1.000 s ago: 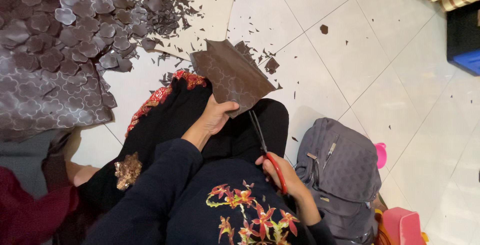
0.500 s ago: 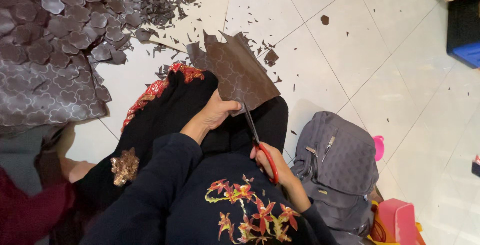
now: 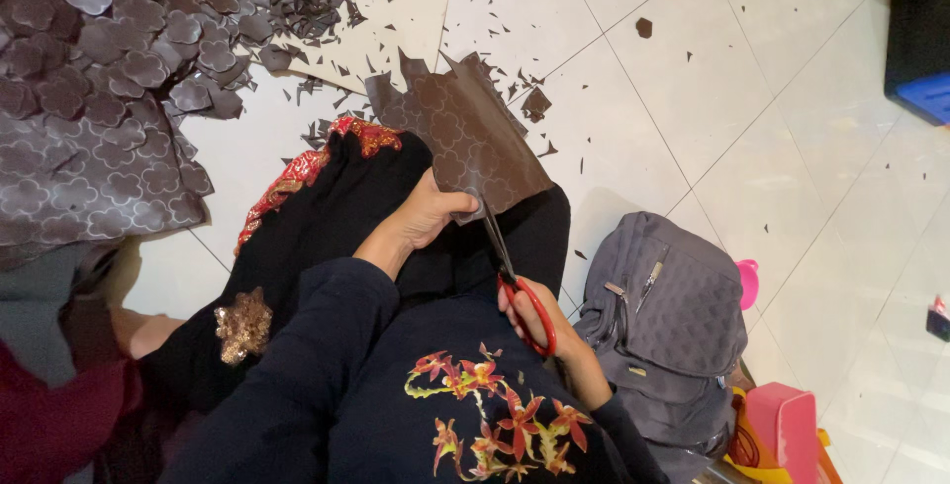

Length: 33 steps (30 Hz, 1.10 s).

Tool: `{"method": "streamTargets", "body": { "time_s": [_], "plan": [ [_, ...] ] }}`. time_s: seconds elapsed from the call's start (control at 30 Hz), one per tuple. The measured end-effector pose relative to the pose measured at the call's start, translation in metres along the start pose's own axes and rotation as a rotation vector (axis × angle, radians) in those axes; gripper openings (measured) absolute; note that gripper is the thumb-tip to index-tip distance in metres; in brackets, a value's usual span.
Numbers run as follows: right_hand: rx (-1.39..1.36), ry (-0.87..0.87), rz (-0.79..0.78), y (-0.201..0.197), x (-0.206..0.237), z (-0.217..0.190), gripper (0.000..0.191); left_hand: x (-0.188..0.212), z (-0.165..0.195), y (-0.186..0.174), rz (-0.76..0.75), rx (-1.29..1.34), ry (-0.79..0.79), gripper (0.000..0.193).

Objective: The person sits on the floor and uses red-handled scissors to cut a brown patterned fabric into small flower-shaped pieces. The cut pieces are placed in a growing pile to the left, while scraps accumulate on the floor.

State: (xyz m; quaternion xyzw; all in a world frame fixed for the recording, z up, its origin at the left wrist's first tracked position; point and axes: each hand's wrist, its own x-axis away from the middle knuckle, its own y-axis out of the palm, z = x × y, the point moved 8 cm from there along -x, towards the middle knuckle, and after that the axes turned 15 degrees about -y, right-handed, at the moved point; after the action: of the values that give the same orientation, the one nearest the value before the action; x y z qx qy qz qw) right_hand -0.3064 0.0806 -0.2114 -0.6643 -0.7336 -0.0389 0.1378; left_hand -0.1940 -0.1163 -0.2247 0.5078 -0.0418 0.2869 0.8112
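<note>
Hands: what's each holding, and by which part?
Left hand grips the brown sheet by its near edge. Right hand holds the scissors by the red handles.

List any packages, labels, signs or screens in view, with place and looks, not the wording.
None can be made out: no package, label, sign or screen.
Nearest candidate: a small dark object on the floor tiles at the right edge, too small to identify.
Dark box with a blue part, top right corner, cut off by the frame.
</note>
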Motion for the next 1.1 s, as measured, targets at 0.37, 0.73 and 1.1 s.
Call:
{"method": "streamTargets", "body": {
  "time_s": [0.37, 0.73, 1.1],
  "plan": [
    [0.064, 0.014, 0.066, -0.008, 0.003, 0.017, 0.078, 0.000, 0.001, 0.003, -0.048, 0.003, 0.056, 0.045],
    [0.001, 0.013, 0.082, -0.005, 0.000, 0.010, 0.076, -0.001, -0.001, 0.005, -0.070, -0.037, 0.075, 0.047],
    [-0.019, 0.002, 0.133, -0.002, -0.002, 0.030, 0.077, -0.002, -0.004, 0.005, -0.061, -0.049, 0.056, 0.050]
  ]
}}
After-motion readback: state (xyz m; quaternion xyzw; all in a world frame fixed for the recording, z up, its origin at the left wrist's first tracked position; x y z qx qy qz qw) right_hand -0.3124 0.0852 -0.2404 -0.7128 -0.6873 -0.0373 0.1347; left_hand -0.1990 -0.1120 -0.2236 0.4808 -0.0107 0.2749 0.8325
